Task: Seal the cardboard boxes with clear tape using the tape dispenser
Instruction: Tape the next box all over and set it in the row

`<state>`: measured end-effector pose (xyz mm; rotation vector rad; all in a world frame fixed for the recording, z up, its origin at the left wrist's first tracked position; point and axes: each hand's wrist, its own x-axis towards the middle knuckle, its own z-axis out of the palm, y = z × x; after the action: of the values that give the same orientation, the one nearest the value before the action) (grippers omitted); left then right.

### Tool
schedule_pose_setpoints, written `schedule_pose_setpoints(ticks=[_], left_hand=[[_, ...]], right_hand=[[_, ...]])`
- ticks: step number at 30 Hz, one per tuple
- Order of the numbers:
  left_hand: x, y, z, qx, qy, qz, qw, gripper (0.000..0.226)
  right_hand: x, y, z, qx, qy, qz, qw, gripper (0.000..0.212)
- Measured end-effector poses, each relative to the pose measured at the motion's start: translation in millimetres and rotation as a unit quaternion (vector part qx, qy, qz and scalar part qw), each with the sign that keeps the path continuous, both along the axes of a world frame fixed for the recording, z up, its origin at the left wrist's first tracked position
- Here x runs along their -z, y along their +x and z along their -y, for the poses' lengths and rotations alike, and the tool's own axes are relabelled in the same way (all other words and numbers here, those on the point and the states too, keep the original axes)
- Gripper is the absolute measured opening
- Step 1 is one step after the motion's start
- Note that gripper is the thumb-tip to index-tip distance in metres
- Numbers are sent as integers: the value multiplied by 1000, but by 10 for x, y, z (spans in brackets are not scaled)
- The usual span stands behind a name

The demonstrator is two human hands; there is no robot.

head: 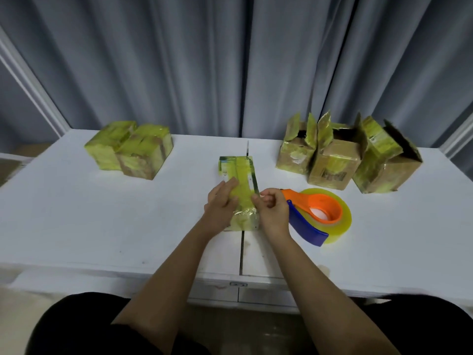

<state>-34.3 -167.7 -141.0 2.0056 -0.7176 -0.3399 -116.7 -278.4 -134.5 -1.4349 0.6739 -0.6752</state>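
A small cardboard box (pixel 236 172), covered in yellowish tape, stands at the middle of the white table (pixel 102 226). My left hand (pixel 222 203) lies flat on its top with straight fingers, pressing the tape down. At the box's right edge my right hand (pixel 272 208) has its fingers curled, thumb and fingertips against the tape there; whether it pinches the tape is unclear. The tape dispenser (pixel 314 216), orange and blue with a yellowish roll of clear tape, lies on the table just right of my right hand, untouched.
Two closed, taped boxes (pixel 130 149) sit at the back left. Three boxes with open flaps (pixel 345 157) stand at the back right. A seam (pixel 242 252) runs down the table's middle. Grey curtains hang behind the table.
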Motion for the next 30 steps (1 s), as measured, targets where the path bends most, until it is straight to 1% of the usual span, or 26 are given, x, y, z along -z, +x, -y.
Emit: schedule_pose_setpoints(ticks=[2,3,4,5,6,7,8,9,10,11,13,15,16,18,19,20,22,24,25,26,27,29,30], left_hand=[[33,1,-119,20,-67,-41,997,40],[50,-24,-170,11,-86,-59,994,42],[89,-54,-214,-25,-95,-60,993,47],[116,-98,-250,-86,-93,-32,991,51],[144,-143,-276,-156,-84,21,984,49],[156,-201,-299,-206,-78,66,973,41],[162,-253,-311,-230,-74,73,968,30],[147,-296,-315,-233,-77,45,968,25],[129,-330,-312,-228,-79,7,970,26],[122,-350,-310,-229,-75,-7,970,28],[101,-403,-302,-244,-67,15,967,28],[137,-477,-290,-266,-63,37,961,25],[160,-540,-280,-275,-68,43,958,23],[207,-654,-273,-277,-81,37,957,26],[217,-688,-281,-269,-88,34,959,28],[221,-692,-298,-257,-94,36,961,28],[237,-585,-360,-233,-101,46,966,30],[236,-408,-412,-207,-107,28,972,27],[225,-321,-428,-189,-105,13,976,27],[222,-237,-441,-166,-108,2,980,29],[200,-180,-445,-148,-110,-2,983,30],[156,-143,-428,-133,-133,-7,982,23],[146,-158,-410,-142,-146,-9,979,19]], right_hand=[[45,-9,7,11,-20,-3,1000,17],[62,-28,16,15,-33,-7,999,14],[81,-60,22,15,-41,-11,999,10],[98,-105,21,8,-44,-13,999,6],[126,-148,14,-3,-43,-18,999,5],[156,-196,-4,-11,-43,-24,999,6],[198,-239,-29,-12,-43,-31,999,8],[235,-278,-65,-7,-43,-39,998,11],[266,-313,-114,0,-45,-48,998,15],[279,-352,-173,4,-53,-54,997,20],[307,-428,-286,0,-110,-71,991,29],[334,-484,-410,-36,-165,-107,980,40],[345,-506,-465,-65,-173,-126,975,47],[326,-552,-520,-122,-160,-144,969,58],[307,-577,-492,-141,-164,-146,965,59],[280,-600,-438,-149,-192,-154,958,59],[193,-613,-263,-126,-291,-170,933,51],[64,-511,-60,-75,-389,-131,909,40],[-5,-419,32,-84,-431,-99,893,40],[-50,-289,116,-126,-461,-80,875,41],[-83,-155,179,-192,-483,-81,850,42],[-93,72,248,-306,-521,-145,783,42],[-62,148,263,-330,-535,-177,757,42]])
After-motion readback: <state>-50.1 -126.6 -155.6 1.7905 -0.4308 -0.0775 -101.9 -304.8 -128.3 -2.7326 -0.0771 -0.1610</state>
